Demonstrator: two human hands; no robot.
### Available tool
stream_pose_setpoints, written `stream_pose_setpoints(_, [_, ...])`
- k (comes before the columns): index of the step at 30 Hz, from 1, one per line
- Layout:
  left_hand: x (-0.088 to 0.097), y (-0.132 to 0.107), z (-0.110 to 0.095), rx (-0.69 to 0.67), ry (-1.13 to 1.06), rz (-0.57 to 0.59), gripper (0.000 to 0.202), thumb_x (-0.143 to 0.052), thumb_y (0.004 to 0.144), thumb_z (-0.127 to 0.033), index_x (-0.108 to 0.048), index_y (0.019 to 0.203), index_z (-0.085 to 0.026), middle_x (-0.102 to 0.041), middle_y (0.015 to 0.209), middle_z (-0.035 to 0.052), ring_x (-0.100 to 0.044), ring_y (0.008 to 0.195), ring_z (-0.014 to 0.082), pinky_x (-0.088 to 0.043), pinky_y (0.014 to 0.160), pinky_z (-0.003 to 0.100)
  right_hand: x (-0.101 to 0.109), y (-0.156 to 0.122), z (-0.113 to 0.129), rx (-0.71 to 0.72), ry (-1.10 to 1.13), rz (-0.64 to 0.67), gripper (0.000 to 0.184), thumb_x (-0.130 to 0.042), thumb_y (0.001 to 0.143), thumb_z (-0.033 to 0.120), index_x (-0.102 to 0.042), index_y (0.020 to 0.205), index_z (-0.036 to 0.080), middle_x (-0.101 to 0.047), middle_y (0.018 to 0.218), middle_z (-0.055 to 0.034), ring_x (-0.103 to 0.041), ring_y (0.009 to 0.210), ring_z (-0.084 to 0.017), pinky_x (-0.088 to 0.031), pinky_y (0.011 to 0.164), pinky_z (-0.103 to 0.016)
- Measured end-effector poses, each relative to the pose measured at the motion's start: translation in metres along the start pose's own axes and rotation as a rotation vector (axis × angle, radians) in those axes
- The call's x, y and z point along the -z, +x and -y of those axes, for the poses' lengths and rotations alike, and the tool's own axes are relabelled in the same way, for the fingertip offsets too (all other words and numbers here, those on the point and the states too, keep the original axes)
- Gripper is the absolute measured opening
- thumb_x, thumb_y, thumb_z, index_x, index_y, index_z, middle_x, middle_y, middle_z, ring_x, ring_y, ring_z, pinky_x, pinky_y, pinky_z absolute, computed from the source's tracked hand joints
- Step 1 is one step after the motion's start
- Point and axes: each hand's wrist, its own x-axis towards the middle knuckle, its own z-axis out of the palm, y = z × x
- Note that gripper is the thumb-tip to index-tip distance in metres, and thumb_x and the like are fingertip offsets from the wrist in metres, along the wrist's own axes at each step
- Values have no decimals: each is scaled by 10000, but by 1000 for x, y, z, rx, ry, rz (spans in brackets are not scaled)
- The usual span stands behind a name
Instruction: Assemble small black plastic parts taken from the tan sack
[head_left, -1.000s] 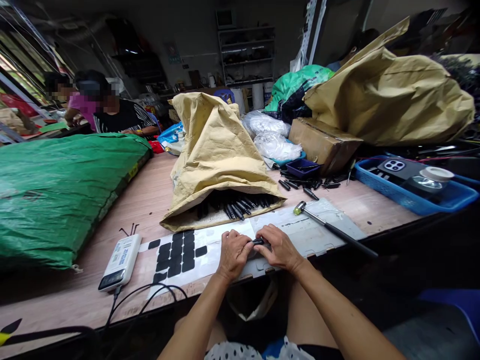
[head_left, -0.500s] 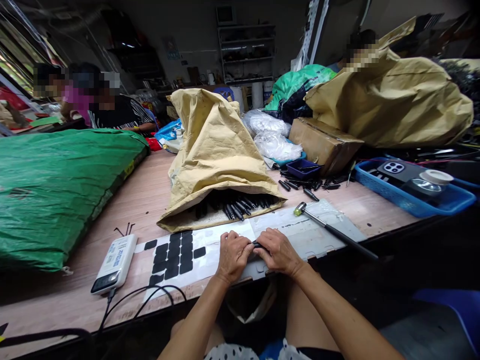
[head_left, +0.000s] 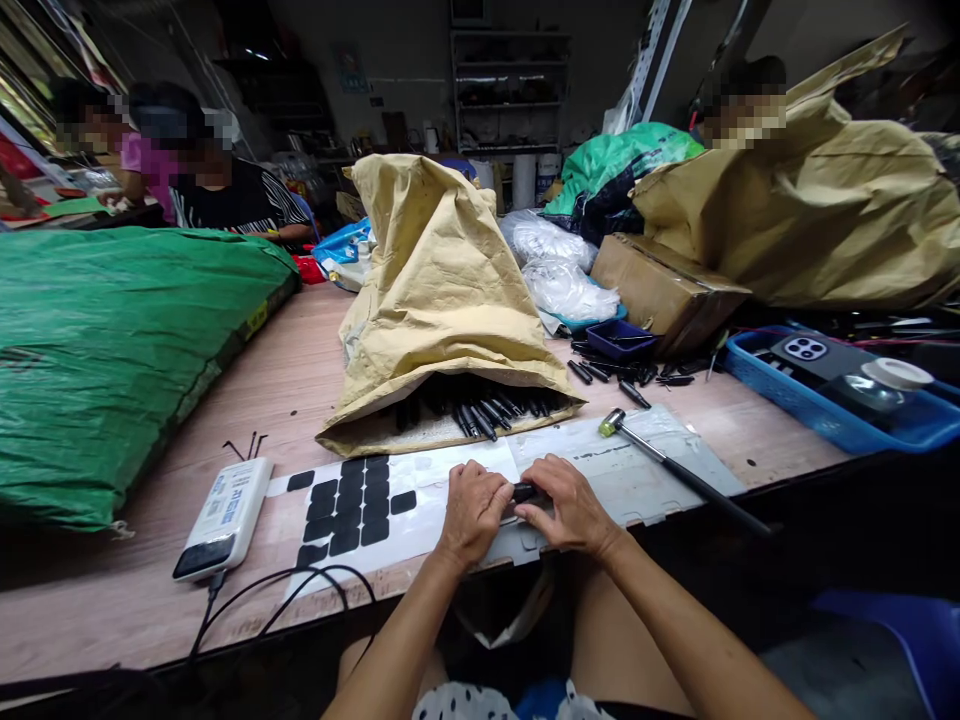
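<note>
Over the front edge of the bench, my left hand pinches one end of a short black cylindrical piece. My right hand closes on its other end, thumb below and fingers above; much of the piece is hidden by the fingers. Beneath both hands lies a grey plate. Just beyond them a tan paper sack lies with its mouth towards me, and several black pen-shaped pieces show inside. On the right a small hammer rests across the plate, its black handle sticking out past the bench edge.
Left of my hands is a white sheet with black square stickers, then a white power bank with cables. A green sack fills the left side. Loose black pieces, a carton and a blue tray stand right. Other people sit beyond.
My right thumb and fingers have parted slightly around the black piece, so more of it shows. Both hands stay in nearly the same place, while the view has shifted a little.
</note>
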Motion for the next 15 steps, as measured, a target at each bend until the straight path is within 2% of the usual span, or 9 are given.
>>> stream_pose_setpoints(5, [2,0,-1,9,-9,11,385,-377,1017,-339,-596,730,-205,-656,766,13,-502,883,209,-304,883,410,2,1,1,-56,62,-7,202,-706,802,268,-549,912,207,-531,801,-10,-459,772,-190,-363,726,-331])
stream_pose_setpoints(12, [0,-1,1,16,-44,-57,267,-453,994,-336,-649,854,-221,-687,837,9,-521,907,208,-325,908,399,2,0,2,-73,87,-31,194,-689,798,249,-531,907,216,-526,804,-11,-457,766,-190,-375,719,-330])
stream_pose_setpoints(15, [1,0,1,11,-29,-46,337,-399,1017,-347,-625,806,-213,-657,800,10,-513,888,205,-324,898,394,1,0,2,-78,92,-33,195,-686,796,244,-529,908,216,-522,803,-9,-455,763,-189,-376,717,-329])
